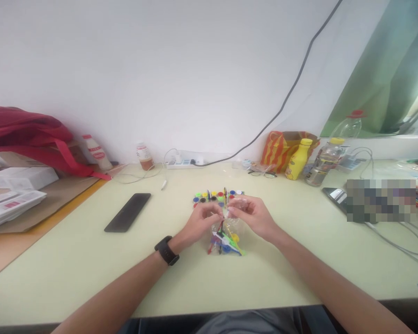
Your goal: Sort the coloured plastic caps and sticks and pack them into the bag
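We see both hands at the mouth of a clear bag (226,243), the left hand (198,223) on one side and the right hand (258,217) on the other. On each hand, thumb and fingers are drawn close together, pinching the thin plastic near its top edge; the spot is blurred and partly hidden, so we cannot tell whether the opening is parted or pressed closed. The bag lies just below and between the fingers, on the near side, its lower part down at the tabletop (90,283). Inside it we can make out colourful plastic pieces (226,240), some long and thin. We think the two-sided hold suits such a limp bag, since one hand alone would let the mouth sag, while the tabletop probably bears the weight. Just beyond the fingers, small round pieces (214,194) sit in rough rows, perhaps spread out so that each colour shows. A phone (127,212) lies well off to the left, away from the hands.
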The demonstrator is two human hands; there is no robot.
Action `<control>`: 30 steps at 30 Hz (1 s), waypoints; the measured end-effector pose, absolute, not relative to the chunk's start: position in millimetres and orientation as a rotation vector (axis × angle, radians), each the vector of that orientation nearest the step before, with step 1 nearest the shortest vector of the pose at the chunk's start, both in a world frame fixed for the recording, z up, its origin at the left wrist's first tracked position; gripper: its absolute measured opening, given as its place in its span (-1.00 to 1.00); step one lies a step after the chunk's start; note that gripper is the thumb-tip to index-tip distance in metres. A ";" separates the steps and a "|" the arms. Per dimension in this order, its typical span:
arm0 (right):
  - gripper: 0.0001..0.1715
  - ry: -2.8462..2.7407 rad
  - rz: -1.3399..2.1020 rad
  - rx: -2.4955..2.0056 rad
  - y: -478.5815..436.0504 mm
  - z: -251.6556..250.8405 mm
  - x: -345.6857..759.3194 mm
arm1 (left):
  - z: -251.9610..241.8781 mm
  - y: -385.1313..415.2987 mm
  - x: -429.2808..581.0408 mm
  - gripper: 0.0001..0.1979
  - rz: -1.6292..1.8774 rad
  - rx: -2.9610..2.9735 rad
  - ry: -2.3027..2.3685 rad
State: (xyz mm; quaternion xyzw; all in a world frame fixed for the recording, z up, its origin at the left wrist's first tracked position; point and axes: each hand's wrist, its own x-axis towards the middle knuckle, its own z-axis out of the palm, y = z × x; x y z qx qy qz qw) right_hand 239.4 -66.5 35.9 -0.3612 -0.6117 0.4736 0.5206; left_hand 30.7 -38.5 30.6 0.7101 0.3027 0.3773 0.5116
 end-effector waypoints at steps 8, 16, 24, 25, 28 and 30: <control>-0.78 -1.534 1.105 -0.867 -68.6 31.8 232.6 | 30.4 -41.9 32.6 -0.89 0.887 1.772 0.732; -0.81 -1.577 1.113 -0.870 -69.6 34.6 233.7 | 32.2 -44.3 35.0 -0.87 0.888 1.759 0.761; -0.79 -1.563 1.101 -0.912 -68.5 31.6 233.3 | 28.6 -44.4 37.2 -0.86 0.877 1.683 0.748; -0.79 -1.567 1.086 -0.917 -68.3 31.6 233.8 | 28.5 -43.9 36.6 -0.87 0.878 1.672 0.735; -0.78 -1.541 1.058 -0.928 -67.9 32.6 236.5 | 27.5 -39.7 32.5 -0.90 0.886 1.638 0.682; -0.77 -1.498 1.079 -0.929 -67.8 33.0 238.2 | 25.9 -35.9 29.2 -0.89 0.897 1.632 0.668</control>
